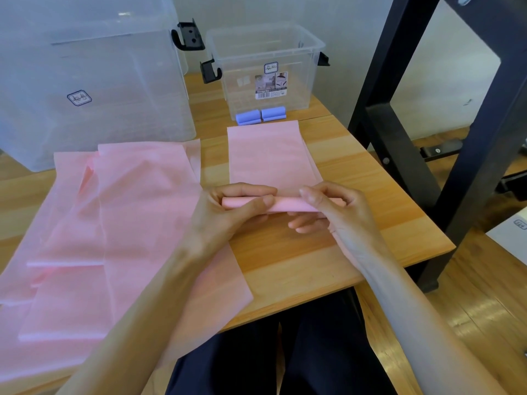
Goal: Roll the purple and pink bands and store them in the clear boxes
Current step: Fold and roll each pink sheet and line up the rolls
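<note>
A pink band (271, 155) lies flat on the wooden table, its near end wound into a roll (288, 206). My left hand (228, 212) grips the roll's left part with fingers and thumb curled round it. My right hand (333, 212) pinches the roll's right part. Two rolled purple bands (261, 115) lie side by side in front of the small clear box (265, 69). The large clear box (85, 81) stands at the back left. Several flat pink bands (108, 238) are spread over the left of the table.
A black metal frame (422, 115) stands close on the right, beyond the table's edge (422, 258). The boxes carry black latches (188, 35). My dark trousers (285, 352) show below the near table edge.
</note>
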`<state>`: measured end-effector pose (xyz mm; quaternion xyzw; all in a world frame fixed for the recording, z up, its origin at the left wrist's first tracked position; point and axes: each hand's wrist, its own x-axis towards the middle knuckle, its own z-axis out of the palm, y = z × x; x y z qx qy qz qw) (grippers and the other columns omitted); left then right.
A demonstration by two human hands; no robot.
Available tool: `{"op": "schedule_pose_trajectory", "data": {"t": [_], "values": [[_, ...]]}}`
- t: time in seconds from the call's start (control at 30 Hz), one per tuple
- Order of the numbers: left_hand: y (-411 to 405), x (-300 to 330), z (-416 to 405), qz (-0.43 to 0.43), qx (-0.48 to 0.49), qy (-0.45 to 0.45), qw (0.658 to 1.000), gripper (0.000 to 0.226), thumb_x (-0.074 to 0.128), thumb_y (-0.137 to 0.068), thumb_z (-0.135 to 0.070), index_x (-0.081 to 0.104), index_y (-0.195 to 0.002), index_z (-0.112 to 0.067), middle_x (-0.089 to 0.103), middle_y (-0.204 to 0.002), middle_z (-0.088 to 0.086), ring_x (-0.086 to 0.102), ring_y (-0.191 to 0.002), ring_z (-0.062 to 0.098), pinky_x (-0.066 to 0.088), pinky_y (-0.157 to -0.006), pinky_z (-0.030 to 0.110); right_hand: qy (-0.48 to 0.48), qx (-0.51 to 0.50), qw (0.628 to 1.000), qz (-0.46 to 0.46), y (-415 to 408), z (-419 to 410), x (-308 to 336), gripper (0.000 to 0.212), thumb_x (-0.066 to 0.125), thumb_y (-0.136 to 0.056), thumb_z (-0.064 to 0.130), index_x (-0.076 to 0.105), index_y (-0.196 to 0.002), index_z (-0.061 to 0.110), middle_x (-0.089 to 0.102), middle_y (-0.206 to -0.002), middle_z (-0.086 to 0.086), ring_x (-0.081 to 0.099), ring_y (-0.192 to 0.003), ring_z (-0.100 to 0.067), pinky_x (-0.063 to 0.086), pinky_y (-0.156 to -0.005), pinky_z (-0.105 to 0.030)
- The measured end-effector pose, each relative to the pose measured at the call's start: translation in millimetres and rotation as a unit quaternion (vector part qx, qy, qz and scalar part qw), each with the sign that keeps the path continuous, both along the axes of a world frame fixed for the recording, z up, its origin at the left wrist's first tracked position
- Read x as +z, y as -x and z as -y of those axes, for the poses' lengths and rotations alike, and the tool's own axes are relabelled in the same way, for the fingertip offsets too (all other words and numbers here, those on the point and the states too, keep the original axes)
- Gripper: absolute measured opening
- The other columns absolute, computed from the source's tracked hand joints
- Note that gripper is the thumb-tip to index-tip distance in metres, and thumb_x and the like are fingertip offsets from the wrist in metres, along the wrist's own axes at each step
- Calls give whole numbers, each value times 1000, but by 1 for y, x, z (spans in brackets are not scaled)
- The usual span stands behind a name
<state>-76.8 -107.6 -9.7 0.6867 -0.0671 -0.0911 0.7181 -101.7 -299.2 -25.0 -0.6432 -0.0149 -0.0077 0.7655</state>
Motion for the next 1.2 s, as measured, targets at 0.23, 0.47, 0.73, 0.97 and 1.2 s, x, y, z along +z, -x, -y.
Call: {"op": "schedule_pose_trajectory", "data": {"t": [0.23, 0.47, 0.73, 0.97, 1.2], "values": [[3, -1, 0, -14, 6, 6, 1000, 14, 76, -70, -23, 81, -82, -22, 78, -91, 5, 73, -82, 15, 60, -73, 22, 27, -4, 999, 33, 0, 0, -3, 21, 72, -82, 15, 72, -98, 2, 74, -86, -16, 73, -65, -29, 60, -56, -29], [2, 0, 1, -31, 14, 3, 999, 23, 73, -73, -24, 76, -94, -14, 77, -85, 9, 75, -81, 17, 59, -69, 21, 23, 20, 999, 35, 1, 0, -4, 32, 73, -80, 13, 66, -108, 2, 75, -91, -15, 74, -72, -31, 61, -60, -30], [2, -2, -2, 28, -2, -37, 999, 15, 78, -67, -28, 81, -81, -28, 78, -85, -2, 70, -79, 10, 56, -77, 22, 12, -6, 1000, 23, 2, 1, -3, 22, 74, -78, 20, 73, -92, 4, 75, -83, -17, 72, -62, -28, 58, -54, -27], [2, -3, 0, 7, 19, -10, 1000, 12, 76, -71, -24, 80, -81, -22, 78, -87, -1, 72, -78, 10, 57, -69, 19, 15, 2, 999, 28, 2, 0, -5, 22, 75, -78, 12, 73, -98, 5, 75, -88, -16, 74, -71, -29, 61, -60, -28], [2, -4, 0, -10, 14, -23, 1000, 9, 71, -81, -18, 78, -86, -15, 77, -88, -3, 71, -80, 9, 57, -68, 18, 9, -3, 1000, 18, 3, -1, -4, 24, 72, -80, 20, 72, -97, 3, 75, -83, -17, 73, -66, -29, 59, -56, -27]]}}
